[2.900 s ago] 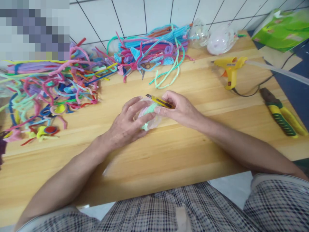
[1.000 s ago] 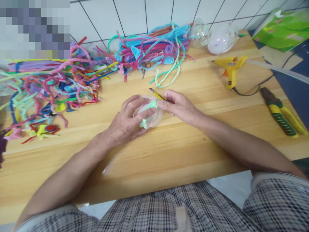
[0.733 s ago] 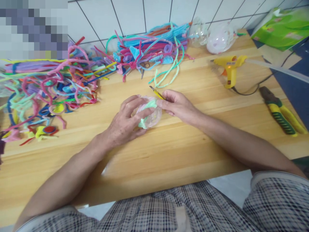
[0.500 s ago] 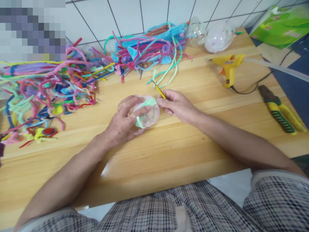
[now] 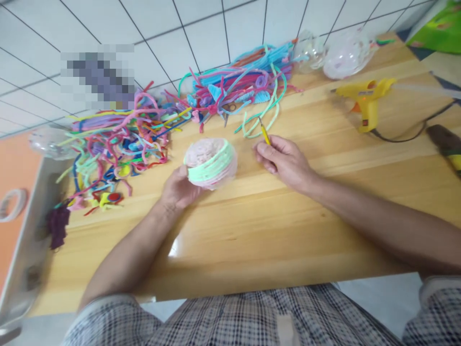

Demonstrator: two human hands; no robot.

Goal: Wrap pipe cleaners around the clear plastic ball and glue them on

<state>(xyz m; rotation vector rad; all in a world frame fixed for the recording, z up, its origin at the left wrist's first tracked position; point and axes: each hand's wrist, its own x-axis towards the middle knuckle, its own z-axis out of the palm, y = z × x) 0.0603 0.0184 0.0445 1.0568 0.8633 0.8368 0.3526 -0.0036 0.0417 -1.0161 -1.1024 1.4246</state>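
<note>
A clear ball with pale pink patches and a mint-green band around it rests in my left hand, whose fingers curl under its lower left side. My right hand is closed on a thin yellow tool with a dark tip pointing up and away. The right hand is a short way to the right of the ball, not touching it. Just beyond the tool's tip lie loose mint-green pipe cleaners.
Tangled pipe cleaners cover the back left, with a bundle along the wall. Scissors lie beside it. Clear balls stand at the back. A yellow glue gun with its cord and pliers are on the right.
The view has shifted left. My left hand has moved from over the ball to its lower left side, and the ball has turned, showing the green band. My right hand still holds the tool.
</note>
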